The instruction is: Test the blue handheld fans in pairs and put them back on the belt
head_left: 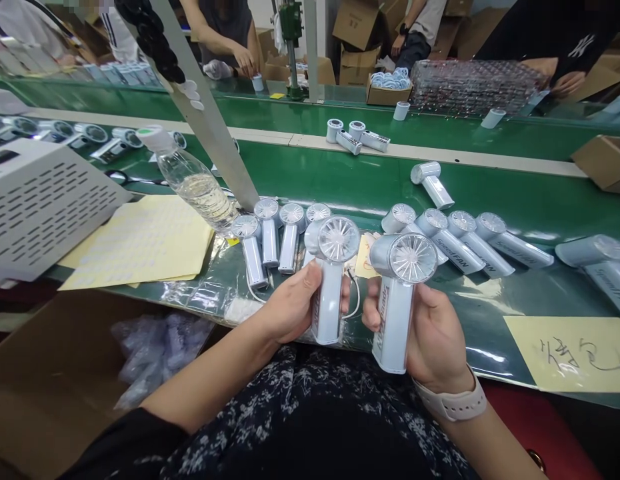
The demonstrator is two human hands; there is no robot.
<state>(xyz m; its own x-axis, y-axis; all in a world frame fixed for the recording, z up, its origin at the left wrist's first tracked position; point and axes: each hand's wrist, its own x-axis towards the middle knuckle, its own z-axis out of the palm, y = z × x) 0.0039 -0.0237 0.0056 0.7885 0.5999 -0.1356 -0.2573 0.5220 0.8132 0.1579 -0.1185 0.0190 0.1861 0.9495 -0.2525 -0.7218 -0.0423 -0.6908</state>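
Nearest the wearer, with twelve o'clock straight ahead, the right hand [437,333] sits at about one o'clock, its fingers clamped on the handle of a pale-blue hand fan [393,323]. Just beside it, nearer twelve, the left hand [295,303] has thumb and fingers closed round the handle of a second fan [329,293]. Both fans stand roughly upright, heads uppermost, ribbed grilles facing the wearer.

Each looks light enough for one hand, though probably top-heavy at the round head. The shell seems stiff; its glossy surface could slip in dry fingers. The handle, with its flat sides, is the sound place to hold; the thin grille ribs look easiest to crack, so pressure is best kept off them.

Beyond, on the desk [483,340], a yellow sheet [570,353] lies at two o'clock, a row of fans [460,250] at one, a cluster of fans [271,237] at eleven, and a bottle [200,193] leans past that at ten. Farther off, at one, a lone fan [437,189] lies on its side.
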